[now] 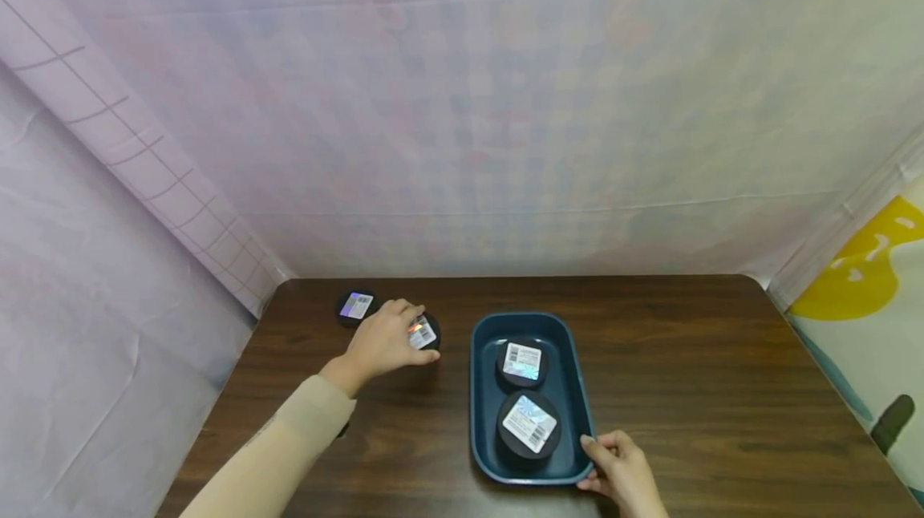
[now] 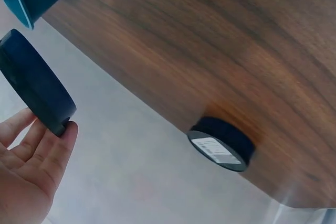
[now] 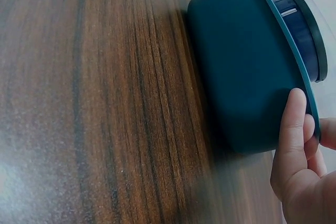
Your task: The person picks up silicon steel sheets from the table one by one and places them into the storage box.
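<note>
My left hand (image 1: pixel 382 341) grips a round black container (image 1: pixel 426 333) with a white barcode label on top. In the left wrist view that container (image 2: pixel 39 82) is tilted and held off the table by the fingers. Just behind the hand, a second labelled black container (image 1: pixel 357 307) sits on the table. My right hand (image 1: pixel 624 474) pinches the near right corner of a dark teal tray (image 1: pixel 473 398), thumb over the rim and fingers outside it. Inside the tray are a far black container (image 1: pixel 523 363) and a near, larger-looking one (image 1: pixel 529 426), both label up.
A dark brown wooden table (image 1: pixel 693 390) bears everything, its far edge against a pale patterned cloth wall (image 1: pixel 505 141). More cloth hangs at the left, and a sheet with a yellow shape (image 1: pixel 852 277) hangs at the right.
</note>
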### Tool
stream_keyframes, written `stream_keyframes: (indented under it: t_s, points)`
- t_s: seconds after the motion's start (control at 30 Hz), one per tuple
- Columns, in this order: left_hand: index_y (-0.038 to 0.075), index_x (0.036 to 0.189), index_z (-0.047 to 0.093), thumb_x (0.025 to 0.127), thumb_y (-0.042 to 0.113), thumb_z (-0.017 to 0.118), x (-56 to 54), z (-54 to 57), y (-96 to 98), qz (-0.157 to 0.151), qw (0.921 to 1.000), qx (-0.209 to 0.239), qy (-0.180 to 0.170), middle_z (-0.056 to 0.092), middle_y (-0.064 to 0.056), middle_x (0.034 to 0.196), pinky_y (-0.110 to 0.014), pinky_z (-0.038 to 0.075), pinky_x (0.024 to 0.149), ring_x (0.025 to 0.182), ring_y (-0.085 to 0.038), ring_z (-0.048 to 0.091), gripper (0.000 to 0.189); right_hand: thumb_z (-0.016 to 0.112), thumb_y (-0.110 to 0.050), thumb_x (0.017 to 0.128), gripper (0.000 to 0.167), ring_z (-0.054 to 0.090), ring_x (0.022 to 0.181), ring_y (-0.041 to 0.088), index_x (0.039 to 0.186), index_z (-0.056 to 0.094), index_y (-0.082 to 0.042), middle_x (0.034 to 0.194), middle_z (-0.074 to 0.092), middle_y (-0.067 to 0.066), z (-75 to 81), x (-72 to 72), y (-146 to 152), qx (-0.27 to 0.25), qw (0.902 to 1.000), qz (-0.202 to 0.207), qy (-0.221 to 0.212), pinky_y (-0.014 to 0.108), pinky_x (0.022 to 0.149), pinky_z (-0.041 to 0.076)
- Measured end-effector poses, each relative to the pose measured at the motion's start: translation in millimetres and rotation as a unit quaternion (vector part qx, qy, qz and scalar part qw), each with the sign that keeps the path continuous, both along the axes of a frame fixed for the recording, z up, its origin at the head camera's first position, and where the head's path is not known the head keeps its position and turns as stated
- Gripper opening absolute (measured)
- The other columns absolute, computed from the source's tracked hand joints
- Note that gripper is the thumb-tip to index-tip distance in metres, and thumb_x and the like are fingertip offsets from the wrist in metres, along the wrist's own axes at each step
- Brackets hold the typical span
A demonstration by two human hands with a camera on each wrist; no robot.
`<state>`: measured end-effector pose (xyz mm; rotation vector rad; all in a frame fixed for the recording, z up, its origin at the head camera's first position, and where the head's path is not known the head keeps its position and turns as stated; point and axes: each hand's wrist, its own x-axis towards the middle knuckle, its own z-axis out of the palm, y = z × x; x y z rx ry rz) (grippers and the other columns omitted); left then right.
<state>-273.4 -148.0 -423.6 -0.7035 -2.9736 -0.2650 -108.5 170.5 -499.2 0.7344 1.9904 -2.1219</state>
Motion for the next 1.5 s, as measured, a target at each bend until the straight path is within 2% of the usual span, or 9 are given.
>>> stream_keyframes:
  t_s: [0.33,0.6,1.03,1.23,1.5]
  points:
    - [0.008,0.126,0.059,0.061,0.063,0.072,0.5,8.1,17.4,-0.029,0.9995,-0.002,0.011,0.059,-0.007,0.117,-0.036,0.050,0.078,0.105,-0.022,0.054,0.086,0.056,-0.004,0.089,0.016,0.050,0.052,0.015,0.089,0.044,0.006,0.066,0.043,0.006,-0.4,0.7,-1,0.000,1.0000,0.001,-0.003,0.033,0.051,0.054]
    - [0.006,0.125,0.059,0.061,0.060,0.074,0.4,11.2,33.1,-0.057,0.9983,0.009,0.006,0.060,-0.006,0.115,-0.034,0.049,0.073,0.098,-0.020,0.054,0.085,0.056,-0.004,0.088,0.015,0.050,0.051,0.014,0.089,0.044,0.005,0.065,0.042,0.006,1.2,0.9,-3,-0.001,1.0000,-0.003,-0.005,0.033,0.050,0.054]
    - [0.008,0.127,0.058,0.063,0.061,0.073,-0.3,11.9,50.6,-0.087,0.9961,-0.011,-0.003,0.058,-0.004,0.118,-0.032,0.050,0.073,0.098,-0.016,0.053,0.085,0.056,-0.003,0.088,0.015,0.050,0.052,0.014,0.089,0.045,0.006,0.064,0.044,0.005,0.4,2.9,-5,-0.005,1.0000,0.000,-0.003,0.033,0.050,0.054]
    - [0.009,0.128,0.057,0.064,0.061,0.073,-0.1,13.6,63.7,-0.097,0.9950,-0.020,-0.014,0.057,-0.003,0.119,-0.032,0.049,0.075,0.101,-0.016,0.052,0.084,0.056,-0.003,0.088,0.015,0.051,0.053,0.015,0.089,0.045,0.006,0.066,0.044,0.006,0.8,3.9,-7,-0.005,1.0000,-0.002,-0.003,0.033,0.051,0.054]
    - [0.008,0.128,0.057,0.064,0.059,0.073,-1.8,13.1,84.2,-0.127,0.9916,-0.018,-0.020,0.058,-0.003,0.118,-0.032,0.049,0.081,0.106,-0.017,0.052,0.084,0.057,-0.003,0.088,0.015,0.052,0.053,0.015,0.089,0.046,0.007,0.068,0.046,0.007,2.0,5.5,-8,-0.004,1.0000,-0.006,-0.003,0.032,0.051,0.054]
